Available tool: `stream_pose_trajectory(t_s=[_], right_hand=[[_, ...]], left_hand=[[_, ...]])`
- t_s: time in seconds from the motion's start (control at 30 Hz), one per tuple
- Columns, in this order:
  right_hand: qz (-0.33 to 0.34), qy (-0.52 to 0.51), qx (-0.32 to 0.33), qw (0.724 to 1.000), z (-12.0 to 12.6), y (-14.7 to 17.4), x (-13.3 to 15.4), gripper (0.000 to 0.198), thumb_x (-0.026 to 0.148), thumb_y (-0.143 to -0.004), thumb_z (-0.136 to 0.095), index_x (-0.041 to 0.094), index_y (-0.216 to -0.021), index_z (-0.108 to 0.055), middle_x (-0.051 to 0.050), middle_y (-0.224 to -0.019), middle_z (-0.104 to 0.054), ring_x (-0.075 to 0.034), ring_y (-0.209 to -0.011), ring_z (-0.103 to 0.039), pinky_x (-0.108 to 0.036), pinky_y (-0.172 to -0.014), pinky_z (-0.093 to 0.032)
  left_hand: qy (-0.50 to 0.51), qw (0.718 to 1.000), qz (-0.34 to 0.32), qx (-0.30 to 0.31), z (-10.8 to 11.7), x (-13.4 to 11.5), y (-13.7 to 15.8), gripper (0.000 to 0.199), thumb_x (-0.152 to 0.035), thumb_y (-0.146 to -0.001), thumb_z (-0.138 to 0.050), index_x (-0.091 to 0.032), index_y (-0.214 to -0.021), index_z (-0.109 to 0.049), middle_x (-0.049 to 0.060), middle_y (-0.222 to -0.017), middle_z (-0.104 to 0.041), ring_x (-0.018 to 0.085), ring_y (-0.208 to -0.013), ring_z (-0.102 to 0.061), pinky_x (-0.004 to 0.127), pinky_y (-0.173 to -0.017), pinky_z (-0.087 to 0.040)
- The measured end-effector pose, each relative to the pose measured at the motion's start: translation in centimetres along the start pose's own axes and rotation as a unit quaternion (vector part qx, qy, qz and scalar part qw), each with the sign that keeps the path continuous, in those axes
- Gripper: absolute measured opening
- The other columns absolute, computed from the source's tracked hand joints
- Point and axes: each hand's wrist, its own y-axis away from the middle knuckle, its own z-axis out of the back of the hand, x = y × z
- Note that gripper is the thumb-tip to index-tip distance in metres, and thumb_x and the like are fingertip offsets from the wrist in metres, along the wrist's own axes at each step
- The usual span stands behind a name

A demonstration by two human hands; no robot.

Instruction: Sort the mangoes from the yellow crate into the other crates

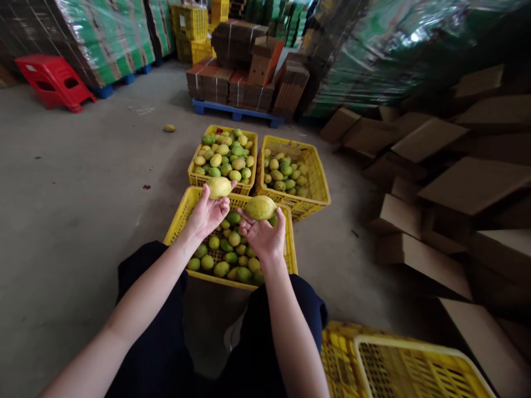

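Observation:
My left hand [208, 214] holds a pale yellow oval fruit [219, 188] between thumb and fingers. In my right hand [265, 235] lies another fruit [260, 208], yellow-green and pointed toward one end, gripped by thumb and fingertips. Both hands are above a yellow plastic crate [179, 224] between my knees, which contains several green and yellow fruits [232, 260]. Beyond it stands a fuller crate [192, 176] heaped with similar fruits [226, 155]. To its right is a third crate [319, 182], with fruits [286, 172] lower inside. The exact kind of fruit is unclear.
Yellow crates [398, 359] stand at lower right. Cardboard boxes [435, 265] are piled along the right side. Ahead, bundled cardboard [232, 50] rests on a blue pallet [236, 110]. A red stool [56, 80] stands at left, and a single fruit [169, 128] lies on the floor.

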Motion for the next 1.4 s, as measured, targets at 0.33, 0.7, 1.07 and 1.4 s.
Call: stream_pose_trajectory(t_s=[0.33, 0.7, 1.07, 1.4], right_hand=[[0.113, 0.092, 0.04, 0.989, -0.1, 1.6, 1.4, 0.052, 0.057, -0.067, -0.075, 0.018, -0.103, -0.069, -0.012, -0.097, -0.077, -0.02, -0.067, -0.067, -0.034, -0.064, -0.057], [0.182, 0.195, 0.083, 0.96, 0.2, 3.1, 0.9, 0.061, 0.036, -0.048, -0.095, 0.022, -0.103, -0.071, -0.005, -0.104, -0.077, -0.017, -0.065, -0.071, -0.028, -0.057, -0.061], [0.161, 0.274, 0.084, 0.944, 0.9, 3.4, 1.0, 0.115, 0.015, -0.044, -0.096, 0.039, -0.145, -0.046, -0.002, -0.129, -0.066, -0.026, -0.112, -0.067, -0.04, -0.098, -0.056], [0.13, 0.196, 0.083, 0.968, 0.9, 2.3, 0.1, 0.078, 0.043, -0.048, -0.097, 0.025, -0.117, -0.067, -0.005, -0.104, -0.076, -0.026, -0.093, -0.072, -0.045, -0.092, -0.058]], left_hand=[[-0.065, 0.998, -0.018, 0.001, 0.9, 0.4, 0.2, 0.046, -0.039, -0.093, -0.066, -0.013, -0.131, -0.061, 0.007, -0.095, -0.071, 0.014, -0.079, -0.069, 0.02, -0.071, -0.059], [-0.187, 0.971, 0.014, 0.15, 2.6, 0.5, 1.5, 0.094, -0.021, -0.048, -0.098, -0.027, -0.134, -0.061, 0.005, -0.129, -0.068, 0.025, -0.114, -0.069, 0.027, -0.094, -0.059], [-0.313, 0.938, -0.004, 0.146, 3.5, -0.1, 2.2, 0.112, -0.015, -0.055, -0.093, -0.044, -0.15, -0.042, 0.001, -0.129, -0.067, 0.02, -0.105, -0.071, 0.014, -0.066, -0.056], [-0.32, 0.94, -0.044, 0.107, 3.4, 1.1, 3.5, 0.104, -0.004, -0.058, -0.09, -0.037, -0.146, -0.045, 0.005, -0.132, -0.065, 0.021, -0.103, -0.071, 0.03, -0.09, -0.057]])
